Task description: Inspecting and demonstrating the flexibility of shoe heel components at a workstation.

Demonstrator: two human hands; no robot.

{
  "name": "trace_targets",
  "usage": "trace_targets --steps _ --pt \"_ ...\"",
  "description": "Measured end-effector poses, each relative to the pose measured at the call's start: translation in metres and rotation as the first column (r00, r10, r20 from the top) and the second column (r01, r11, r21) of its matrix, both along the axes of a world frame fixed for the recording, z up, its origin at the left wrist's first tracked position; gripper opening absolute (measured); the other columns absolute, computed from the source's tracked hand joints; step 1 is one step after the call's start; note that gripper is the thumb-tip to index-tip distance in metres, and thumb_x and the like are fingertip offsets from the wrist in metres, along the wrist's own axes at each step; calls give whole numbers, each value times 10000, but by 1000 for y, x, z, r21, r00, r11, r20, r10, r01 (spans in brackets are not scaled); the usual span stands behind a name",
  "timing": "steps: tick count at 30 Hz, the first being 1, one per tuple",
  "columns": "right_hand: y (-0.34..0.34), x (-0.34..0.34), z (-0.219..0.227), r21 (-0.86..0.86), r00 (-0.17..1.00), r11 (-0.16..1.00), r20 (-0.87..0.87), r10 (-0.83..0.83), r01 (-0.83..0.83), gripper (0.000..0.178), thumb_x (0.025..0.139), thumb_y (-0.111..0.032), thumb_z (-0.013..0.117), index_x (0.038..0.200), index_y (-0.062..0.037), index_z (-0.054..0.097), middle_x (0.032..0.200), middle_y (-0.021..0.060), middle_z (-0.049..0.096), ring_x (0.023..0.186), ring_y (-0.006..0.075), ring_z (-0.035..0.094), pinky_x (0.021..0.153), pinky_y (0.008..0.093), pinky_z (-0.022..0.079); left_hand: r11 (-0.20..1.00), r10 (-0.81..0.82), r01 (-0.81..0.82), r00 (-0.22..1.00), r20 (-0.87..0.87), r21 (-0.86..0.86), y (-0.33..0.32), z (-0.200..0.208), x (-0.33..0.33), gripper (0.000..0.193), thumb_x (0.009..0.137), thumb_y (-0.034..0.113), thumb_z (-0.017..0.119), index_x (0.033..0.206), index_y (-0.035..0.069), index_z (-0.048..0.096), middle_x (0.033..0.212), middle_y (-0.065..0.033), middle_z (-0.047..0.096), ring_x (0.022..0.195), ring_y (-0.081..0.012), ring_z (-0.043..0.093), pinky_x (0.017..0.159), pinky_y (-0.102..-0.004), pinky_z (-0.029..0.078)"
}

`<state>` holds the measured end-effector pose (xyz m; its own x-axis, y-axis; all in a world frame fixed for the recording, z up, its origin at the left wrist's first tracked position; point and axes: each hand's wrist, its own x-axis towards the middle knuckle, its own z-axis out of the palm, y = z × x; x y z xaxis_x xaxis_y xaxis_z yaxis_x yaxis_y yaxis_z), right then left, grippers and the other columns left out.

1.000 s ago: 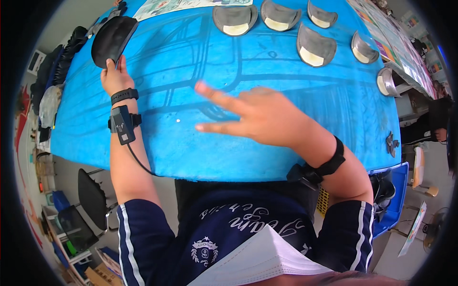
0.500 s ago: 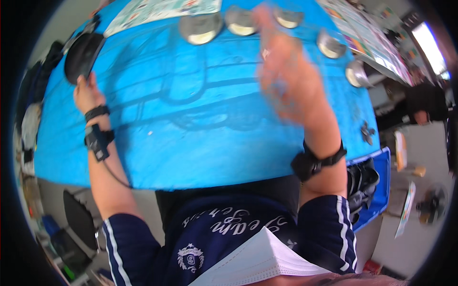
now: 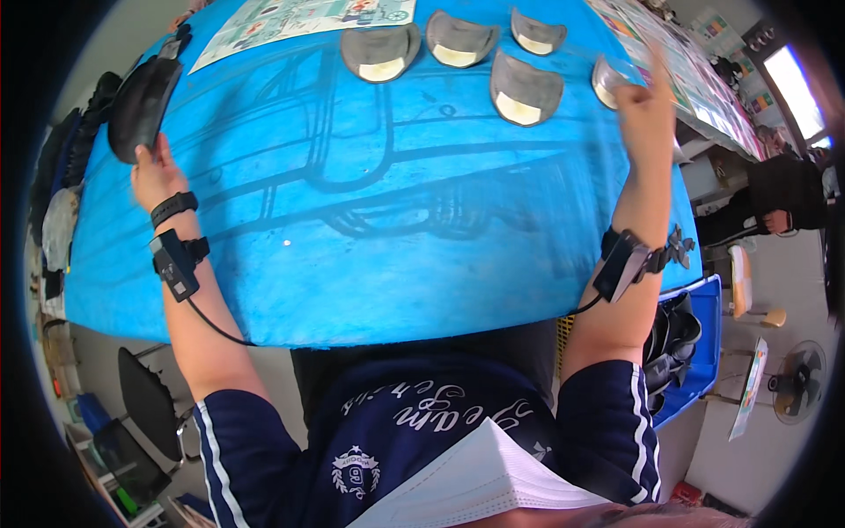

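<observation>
My left hand is closed on the lower end of a long black curved shell, holding it up at the table's left side. My right hand is at the far right, somewhat blurred. One finger stretches up and away from the thumb, and the thumb side meets the edge of a grey curved piece with a pale strip. A similar grey piece lies to the left of that hand. Three more, a large one, another and a smaller one, form a row farther back.
A blue cover with dark line marks spreads over the table. Printed sheets lie along its far side. At the right edge is a small dark knob-like thing. Below it stands a blue crate of black pieces. Another person is at right.
A grey piece now lies in front of the back row, where my right hand was. That hand has swung right to another piece. My left hand keeps the black shell, shifted slightly left.
</observation>
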<state>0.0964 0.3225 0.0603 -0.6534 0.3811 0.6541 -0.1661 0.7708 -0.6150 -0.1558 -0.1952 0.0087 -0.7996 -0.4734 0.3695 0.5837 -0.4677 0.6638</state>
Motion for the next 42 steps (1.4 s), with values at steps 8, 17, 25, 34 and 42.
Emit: trace_targets --steps 8,17,25,34,42 --pt "73 39 19 -73 53 -122 -986 158 -990 772 829 -656 261 1402 -170 82 1438 132 160 1279 336 254 989 499 291 944 -108 92 994 34 317 28 13 22 162 890 114 505 906 -47 490 916 -138 561 839 -198 582 778 -290 528" --pt "-60 -30 -7 -783 621 323 -100 777 -531 565 859 -408 509 1269 -45 368 1246 166 446 1048 261 510 902 377 413 753 -610 640 766 201 -153 68 6 51 44 860 120 556 891 89 563 819 7 588 713 -65 566 600 -185 480" --pt "-126 1 11 -281 716 734 185 674 -618 512 779 -108 646 1247 -50 447 1111 106 552 942 169 556 810 297 468 313 -716 869 481 506 -384 150 43 139 131 864 183 551 915 63 572 772 16 591 644 -56 539 571 -209 437" --pt "-136 4 -3 137 765 754 63 640 -642 499 804 -305 569 1217 -41 476 1093 156 536 976 315 519 837 367 416 400 -712 861 508 484 -316 161 28 143 110 867 177 543 884 70 562 760 25 580 646 -46 515 599 -198 408" --pt "-160 4 0 312 932 917 -184 314 -247 339 641 -37 692 972 -39 618 870 95 623 748 239 593 625 306 471 482 -557 576 783 277 -660 169 28 164 119 861 147 556 842 30 569 701 21 540 628 -52 502 534 -210 398"
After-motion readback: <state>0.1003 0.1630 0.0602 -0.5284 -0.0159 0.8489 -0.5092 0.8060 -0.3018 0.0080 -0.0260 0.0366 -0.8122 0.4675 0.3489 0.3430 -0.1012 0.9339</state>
